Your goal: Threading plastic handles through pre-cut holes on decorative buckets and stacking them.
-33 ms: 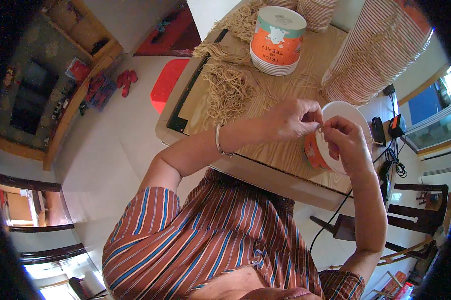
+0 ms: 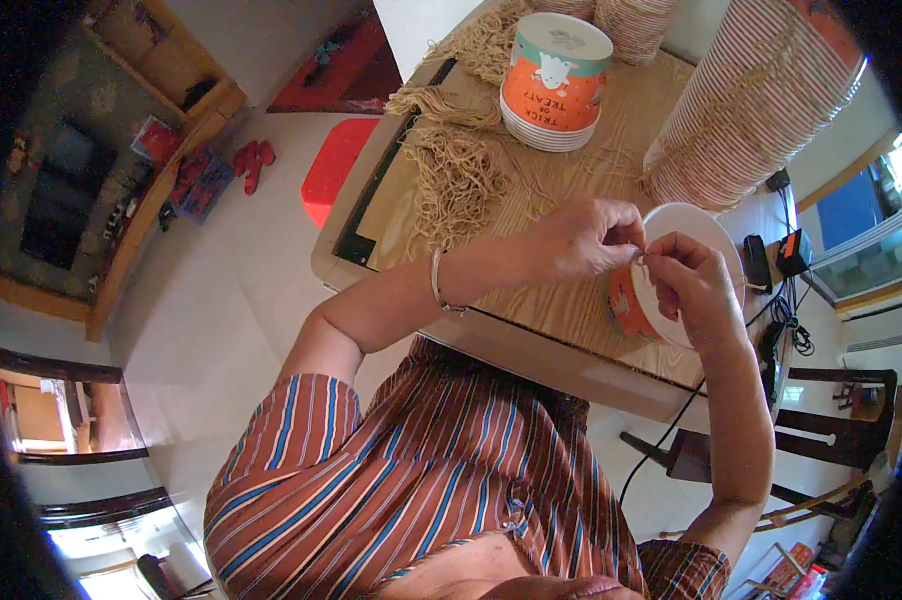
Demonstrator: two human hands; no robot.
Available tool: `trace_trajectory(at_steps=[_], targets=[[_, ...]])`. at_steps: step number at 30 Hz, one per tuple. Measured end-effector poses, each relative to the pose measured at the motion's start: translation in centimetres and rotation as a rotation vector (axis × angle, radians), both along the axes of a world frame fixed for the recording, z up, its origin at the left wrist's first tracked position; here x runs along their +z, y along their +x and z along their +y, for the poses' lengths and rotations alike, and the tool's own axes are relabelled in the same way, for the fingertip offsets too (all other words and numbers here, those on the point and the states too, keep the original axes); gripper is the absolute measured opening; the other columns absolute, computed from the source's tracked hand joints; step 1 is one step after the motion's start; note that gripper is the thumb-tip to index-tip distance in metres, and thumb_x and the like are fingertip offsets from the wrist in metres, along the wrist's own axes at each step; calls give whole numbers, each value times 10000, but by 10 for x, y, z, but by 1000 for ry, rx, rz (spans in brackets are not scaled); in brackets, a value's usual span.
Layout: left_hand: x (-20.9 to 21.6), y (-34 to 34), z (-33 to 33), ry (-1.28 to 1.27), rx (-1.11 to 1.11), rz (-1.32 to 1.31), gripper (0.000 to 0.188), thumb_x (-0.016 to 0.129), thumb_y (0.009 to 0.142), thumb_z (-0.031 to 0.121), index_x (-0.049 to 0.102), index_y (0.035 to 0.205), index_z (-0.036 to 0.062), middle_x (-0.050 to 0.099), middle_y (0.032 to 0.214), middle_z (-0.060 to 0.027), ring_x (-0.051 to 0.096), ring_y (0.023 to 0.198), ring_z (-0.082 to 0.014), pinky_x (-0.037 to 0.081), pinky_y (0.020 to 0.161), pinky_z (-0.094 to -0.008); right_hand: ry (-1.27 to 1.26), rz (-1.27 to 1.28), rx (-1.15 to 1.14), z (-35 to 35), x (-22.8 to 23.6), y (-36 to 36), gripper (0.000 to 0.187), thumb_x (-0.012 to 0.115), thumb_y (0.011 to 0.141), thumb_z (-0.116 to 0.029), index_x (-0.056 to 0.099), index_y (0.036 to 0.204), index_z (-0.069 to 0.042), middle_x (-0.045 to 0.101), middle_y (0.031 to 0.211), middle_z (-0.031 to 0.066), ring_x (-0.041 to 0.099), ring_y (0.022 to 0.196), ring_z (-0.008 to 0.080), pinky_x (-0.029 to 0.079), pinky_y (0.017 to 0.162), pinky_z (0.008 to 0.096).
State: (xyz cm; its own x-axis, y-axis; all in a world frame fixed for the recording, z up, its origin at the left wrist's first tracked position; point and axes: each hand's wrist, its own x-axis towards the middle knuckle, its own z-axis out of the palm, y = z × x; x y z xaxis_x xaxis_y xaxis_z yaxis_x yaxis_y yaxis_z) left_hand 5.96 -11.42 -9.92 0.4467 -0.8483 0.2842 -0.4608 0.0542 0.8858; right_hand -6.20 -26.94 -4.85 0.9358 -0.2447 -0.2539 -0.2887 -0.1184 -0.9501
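An orange and white paper bucket [image 2: 631, 308] rests near the table's right front corner, its pale round face turned partly up. Over its near-left rim, my left hand [image 2: 593, 240] and my right hand [image 2: 693, 285] meet fingertip to fingertip. Both are closed in a pinch on a thin tan cord, of which only a short bit shows; the rest is hidden by the fingers. A small end of cord sticks out at the bucket's right side. To the left, a loose heap of tan cords [image 2: 456, 185] lies on the wooden tabletop [image 2: 541, 290].
Upside down, a short stack of orange and green buckets [image 2: 556, 85] stands farther back. A tall leaning stack of nested buckets [image 2: 746, 115] fills the right rear. Black cables [image 2: 796, 335] lie beyond the right edge; a red stool [image 2: 336, 170] is left of the table.
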Motion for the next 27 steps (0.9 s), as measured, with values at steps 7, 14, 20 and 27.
trace_trajectory(at_steps=[7,14,20,27], targets=[[-2,1,1,-44,-30,-15,150,654,837,116,644,938,6,646,871,-83,618,835,-156,488,771,-291,146,18,11,-7,-3,0,148,622,870,-150,630,886,-4,534,615,0,446,444,63,328,385,220],[-8,8,-2,-79,-68,-102,154,680,818,119,658,927,13,637,853,-82,617,823,-169,485,752,-300,142,9,7,-8,-6,2,149,624,872,-146,627,904,0,530,602,-1,449,436,65,324,375,220],[-6,7,-2,-19,-74,-44,149,694,807,123,659,901,12,638,855,-83,618,827,-167,488,752,-298,152,25,-9,-7,-5,3,138,627,872,-142,624,887,-5,530,601,-2,446,427,65,328,371,221],[-6,4,-3,0,-44,35,125,638,831,105,647,904,4,648,847,-62,602,815,-121,484,739,-285,117,5,14,-5,-5,-5,172,652,869,-187,602,946,-42,561,710,2,478,489,66,358,390,218]])
